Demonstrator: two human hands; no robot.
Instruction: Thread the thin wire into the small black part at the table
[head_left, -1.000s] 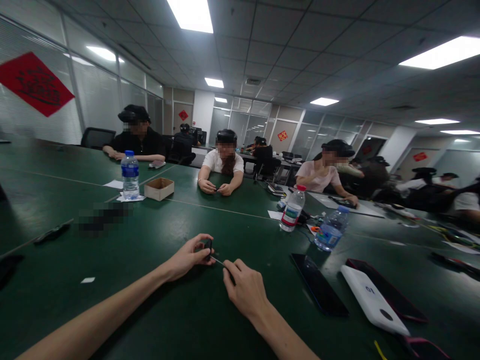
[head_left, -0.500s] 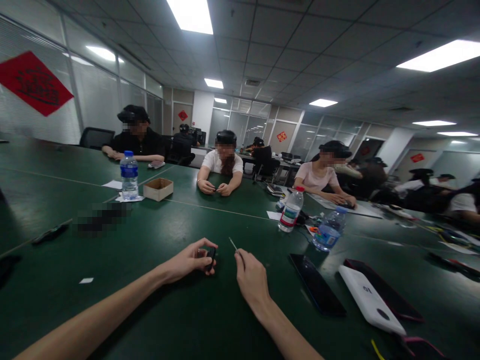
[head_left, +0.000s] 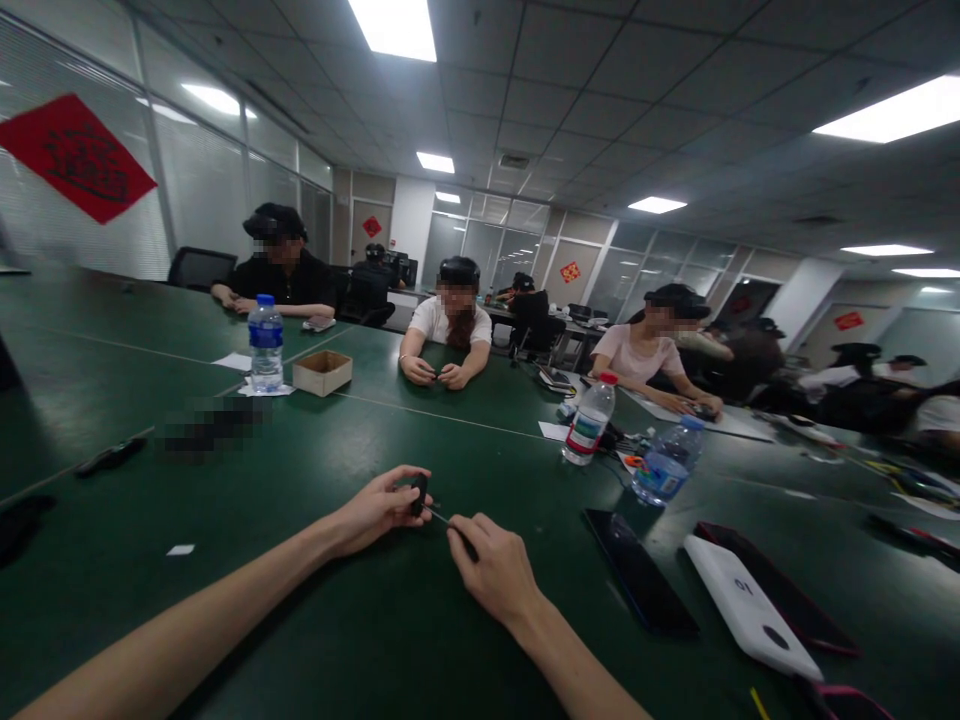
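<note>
My left hand [head_left: 381, 510] is closed around a small black rounded object [head_left: 418, 494], held upright between thumb and fingers just above the green table. Its exact kind is too small to make out. My right hand [head_left: 491, 562] grips a slim screwdriver [head_left: 439, 516]; the handle is hidden inside the fingers and only the thin metal shaft shows. The shaft points left, and its tip meets or nearly meets the black object's lower right side. Both forearms reach in from the bottom of the head view.
Right of my hands lie a black phone [head_left: 640, 572] and a white device marked 01 [head_left: 750, 605]. Water bottles [head_left: 590, 420] stand beyond them. A cardboard box [head_left: 322, 374] and a blue-capped bottle [head_left: 266, 345] are at the far left. Co-workers sit across the table [head_left: 360, 640].
My right hand has turned and moved left, bringing the screwdriver's shaft from pointing up and away to the black object. My left hand has turned the object slightly.
</note>
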